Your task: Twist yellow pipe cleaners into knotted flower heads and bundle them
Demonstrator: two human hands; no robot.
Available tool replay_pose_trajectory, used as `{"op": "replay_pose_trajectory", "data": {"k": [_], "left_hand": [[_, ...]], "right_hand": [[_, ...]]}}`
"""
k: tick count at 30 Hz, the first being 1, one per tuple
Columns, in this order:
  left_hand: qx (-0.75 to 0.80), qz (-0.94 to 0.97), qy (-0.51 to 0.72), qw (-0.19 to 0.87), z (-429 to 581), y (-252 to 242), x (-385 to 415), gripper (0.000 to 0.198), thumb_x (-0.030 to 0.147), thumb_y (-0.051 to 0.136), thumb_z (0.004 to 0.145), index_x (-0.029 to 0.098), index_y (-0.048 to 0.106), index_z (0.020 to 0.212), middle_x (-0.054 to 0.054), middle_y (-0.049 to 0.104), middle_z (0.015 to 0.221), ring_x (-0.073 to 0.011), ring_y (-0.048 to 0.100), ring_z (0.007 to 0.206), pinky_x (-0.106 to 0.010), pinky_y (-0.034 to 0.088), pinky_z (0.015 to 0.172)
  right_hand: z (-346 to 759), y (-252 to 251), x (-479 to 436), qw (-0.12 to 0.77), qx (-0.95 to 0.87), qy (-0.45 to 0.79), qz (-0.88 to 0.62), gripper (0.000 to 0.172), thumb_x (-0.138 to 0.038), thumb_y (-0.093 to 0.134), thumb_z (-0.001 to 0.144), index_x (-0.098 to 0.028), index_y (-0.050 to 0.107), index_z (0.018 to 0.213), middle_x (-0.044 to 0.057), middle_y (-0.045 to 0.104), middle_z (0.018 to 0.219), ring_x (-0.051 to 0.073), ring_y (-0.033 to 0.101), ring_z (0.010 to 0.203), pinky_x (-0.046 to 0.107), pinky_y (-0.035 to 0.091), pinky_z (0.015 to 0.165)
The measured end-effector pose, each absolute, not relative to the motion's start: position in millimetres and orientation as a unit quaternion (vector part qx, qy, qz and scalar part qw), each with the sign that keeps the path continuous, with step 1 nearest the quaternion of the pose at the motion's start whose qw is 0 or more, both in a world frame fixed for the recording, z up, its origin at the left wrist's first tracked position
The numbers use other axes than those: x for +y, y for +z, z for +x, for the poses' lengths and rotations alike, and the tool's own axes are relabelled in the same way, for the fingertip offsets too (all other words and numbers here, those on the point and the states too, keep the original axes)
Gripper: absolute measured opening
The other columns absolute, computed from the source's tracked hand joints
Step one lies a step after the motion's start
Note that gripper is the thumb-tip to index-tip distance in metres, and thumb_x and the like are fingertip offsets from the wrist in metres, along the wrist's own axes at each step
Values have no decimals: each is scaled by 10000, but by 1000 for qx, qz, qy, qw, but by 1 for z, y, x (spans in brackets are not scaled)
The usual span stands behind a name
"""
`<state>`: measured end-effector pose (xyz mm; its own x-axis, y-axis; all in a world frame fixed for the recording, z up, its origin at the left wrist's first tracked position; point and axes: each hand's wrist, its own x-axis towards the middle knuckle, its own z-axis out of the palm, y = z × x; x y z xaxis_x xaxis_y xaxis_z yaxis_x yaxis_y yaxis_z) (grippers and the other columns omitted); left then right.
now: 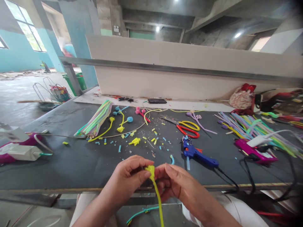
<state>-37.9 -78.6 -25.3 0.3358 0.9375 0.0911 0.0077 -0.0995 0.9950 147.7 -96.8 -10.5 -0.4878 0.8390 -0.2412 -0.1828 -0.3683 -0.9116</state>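
My left hand (129,176) pinches the head of a yellow pipe-cleaner flower (150,171) between thumb and fingers, just over the table's front edge. Its long yellow stem hangs down toward my lap. From the other side my right hand (178,184) closes in with curled fingers, the fingertips against the flower head; part of this contact is hidden. Beyond the hands lie a loose yellow pipe-cleaner piece (134,141) and many small yellow and blue offcuts. A blue hot glue gun (200,156) rests to the right, below open scissors (189,126) with yellow and red handles.
Bundles of pastel pipe cleaners lie left (97,121) and right (251,126). Finished-looking blue (129,119), pink (139,111) and purple (193,116) flowers lie farther back. A magenta power strip (255,151) with cords sits right. A phone (157,101) lies near the back panel.
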Motion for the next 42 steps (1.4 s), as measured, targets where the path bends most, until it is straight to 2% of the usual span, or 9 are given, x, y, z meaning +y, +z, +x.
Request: {"op": "replay_pose_trajectory", "data": {"k": [6, 12, 20, 25, 29, 33, 35, 38, 42], "left_hand": [[378, 653, 464, 463, -26, -29, -76, 210, 181, 623, 744, 196, 692, 942, -43, 615, 895, -151, 589, 802, -244, 470, 714], [316, 476, 486, 661, -20, -39, -88, 262, 326, 581, 810, 191, 565, 1034, -26, 603, 846, -121, 576, 682, -267, 499, 636], [295, 394, 494, 716, -20, -47, -93, 258, 299, 733, 686, 161, 567, 827, -9, 621, 769, -132, 590, 698, -276, 483, 663], [305, 382, 500, 715, -17, -46, -95, 236, 307, 723, 700, 150, 581, 803, -18, 635, 760, -115, 582, 693, -240, 466, 659], [323, 395, 497, 703, -16, -42, -97, 250, 334, 704, 710, 146, 562, 794, -25, 631, 750, -114, 574, 701, -218, 442, 643], [345, 394, 461, 716, -17, -35, -98, 275, 384, 672, 708, 165, 525, 789, 35, 560, 554, -67, 480, 459, -187, 385, 469], [374, 411, 423, 716, -19, -29, -98, 281, 403, 656, 702, 166, 526, 779, 71, 490, 454, -44, 388, 355, -162, 288, 380], [394, 445, 374, 712, -20, -21, -97, 284, 403, 659, 673, 149, 557, 747, 77, 467, 444, -29, 349, 331, -157, 226, 351], [395, 484, 344, 701, -21, -18, -100, 259, 385, 611, 710, 142, 577, 796, 69, 471, 453, -49, 379, 358, -166, 271, 363]], "right_hand": [[141, -15, -99, 360, -437, 733, -377, 205, -301, 685, 764, -146, 669, 897, 46, 633, 819, 146, 579, 743, 265, 476, 640], [140, -19, -101, 391, -371, 753, -379, 171, -271, 736, 705, -167, 666, 822, 6, 607, 724, 119, 564, 621, 277, 475, 609], [131, -22, -99, 421, -403, 685, -438, 245, -339, 798, 615, -179, 671, 751, -27, 587, 616, 102, 531, 587, 209, 436, 566], [130, -28, -103, 417, -541, 537, -495, 199, -333, 763, 650, -176, 644, 679, -27, 556, 611, 118, 505, 594, 226, 429, 566], [133, -28, -106, 381, -624, 460, -505, 150, -312, 687, 730, -178, 623, 750, 5, 592, 709, 152, 542, 671, 260, 456, 617], [147, -16, -105, 323, -676, 473, -464, 130, -290, 666, 749, -183, 611, 797, 10, 585, 717, 145, 546, 646, 250, 459, 589], [155, -9, -105, 366, -672, 447, -464, 239, -281, 687, 736, -225, 598, 950, 2, 568, 756, 143, 548, 657, 253, 472, 605], [164, 0, -104, 390, -715, 411, -410, 404, -237, 670, 760, -313, 554, 1140, 48, 567, 1025, 168, 571, 797, 297, 494, 725], [166, 3, -102, 375, -758, 390, -364, 209, -200, 609, 817, -311, 641, 991, 50, 591, 1009, 201, 565, 918, 301, 480, 767]]}}
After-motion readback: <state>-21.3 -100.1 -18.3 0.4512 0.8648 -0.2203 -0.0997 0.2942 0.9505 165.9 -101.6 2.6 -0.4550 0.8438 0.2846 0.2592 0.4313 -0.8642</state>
